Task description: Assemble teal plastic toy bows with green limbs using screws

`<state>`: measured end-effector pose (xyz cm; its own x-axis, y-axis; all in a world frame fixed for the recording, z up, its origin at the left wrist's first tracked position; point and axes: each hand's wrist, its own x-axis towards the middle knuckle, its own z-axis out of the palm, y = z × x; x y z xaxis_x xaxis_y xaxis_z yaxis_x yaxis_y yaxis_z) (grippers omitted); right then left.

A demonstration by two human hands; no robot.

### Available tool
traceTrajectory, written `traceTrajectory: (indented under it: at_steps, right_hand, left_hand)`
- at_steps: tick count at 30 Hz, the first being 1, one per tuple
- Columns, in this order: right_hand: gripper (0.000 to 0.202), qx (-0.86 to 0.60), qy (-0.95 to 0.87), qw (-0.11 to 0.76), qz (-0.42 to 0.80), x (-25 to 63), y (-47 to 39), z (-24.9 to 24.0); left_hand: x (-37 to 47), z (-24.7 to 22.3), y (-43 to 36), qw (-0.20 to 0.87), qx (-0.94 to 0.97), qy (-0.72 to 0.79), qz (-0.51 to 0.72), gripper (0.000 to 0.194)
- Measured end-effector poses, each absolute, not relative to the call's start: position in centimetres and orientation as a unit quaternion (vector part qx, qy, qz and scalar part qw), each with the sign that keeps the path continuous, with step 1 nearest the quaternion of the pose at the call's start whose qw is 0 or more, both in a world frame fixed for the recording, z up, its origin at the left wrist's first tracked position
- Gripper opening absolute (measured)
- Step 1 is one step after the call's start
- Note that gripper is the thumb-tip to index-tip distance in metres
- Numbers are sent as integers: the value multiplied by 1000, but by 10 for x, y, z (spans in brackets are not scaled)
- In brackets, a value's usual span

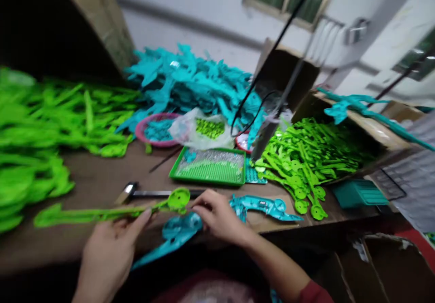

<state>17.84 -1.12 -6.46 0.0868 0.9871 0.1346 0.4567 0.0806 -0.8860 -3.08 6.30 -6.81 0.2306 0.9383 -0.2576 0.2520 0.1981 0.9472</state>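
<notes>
A long lime-green plastic part (98, 215) with a round, holed disc at its right end runs across the bench front; my left hand (115, 244) grips it between thumb and fingers. My right hand (217, 214) is closed in a pinch just right of that disc, and whatever sits between its fingertips is hidden. Under the right fingers lies a turquoise plastic part (181, 230), its pointed end slanting down past the bench edge. A turquoise piece (261, 205) shows on the other side of my wrist; whether the two are joined is hidden. Behind the green part rests a hammer (131, 192).
Green parts (30, 144) pile up at left, turquoise parts (193, 80) at the back. A green tray (207, 180) of small metal pieces, a pink basket (137, 133) and a plastic bag (185, 128) stand mid-bench. At right, a cardboard box (387, 142) spills green parts.
</notes>
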Motion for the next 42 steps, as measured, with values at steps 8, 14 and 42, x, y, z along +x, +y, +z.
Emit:
traceTrajectory:
  at_steps: [8,14,42]
  right_hand:
    - [17,-554,-675,326,362,183,-14,-81]
    - [16,-570,-658,302,389,189,-15,-82]
    - [27,-420,-907,-5,-25,110,146,-59]
  left_hand:
    - [-68,-58,72,661,443,535,284,45]
    - [-53,-84,81,713,403,519,245,44]
    - [-50,-98,56,756,389,480,214,51]
